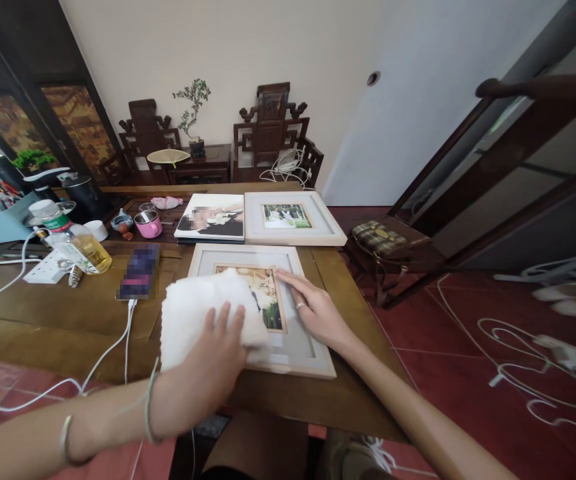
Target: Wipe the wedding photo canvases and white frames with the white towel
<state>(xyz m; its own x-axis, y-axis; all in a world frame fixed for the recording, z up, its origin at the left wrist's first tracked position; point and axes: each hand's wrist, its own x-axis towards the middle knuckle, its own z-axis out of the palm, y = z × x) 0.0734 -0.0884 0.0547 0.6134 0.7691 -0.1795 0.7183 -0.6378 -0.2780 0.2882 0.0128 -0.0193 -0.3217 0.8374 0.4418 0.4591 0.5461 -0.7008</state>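
A white-framed photo (295, 347) lies flat on the wooden table (93, 313) in front of me. My left hand (208, 363) presses flat on a white cloth (193, 310) that covers the frame's left part, fingers stretched out on top of it. My right hand (313, 307) rests flat on the frame's right side, fingers extended toward the picture, a ring on one finger. Bracelets sit on my left wrist.
Two more pictures (295, 218) (213, 217) lie further back. A phone (139, 271) with a white cable, a bottle (75, 243), a pink cup (149, 225) and a power strip (48, 268) sit left. Carved chairs (273, 133) stand by the wall; cables (533, 360) trail on the red floor.
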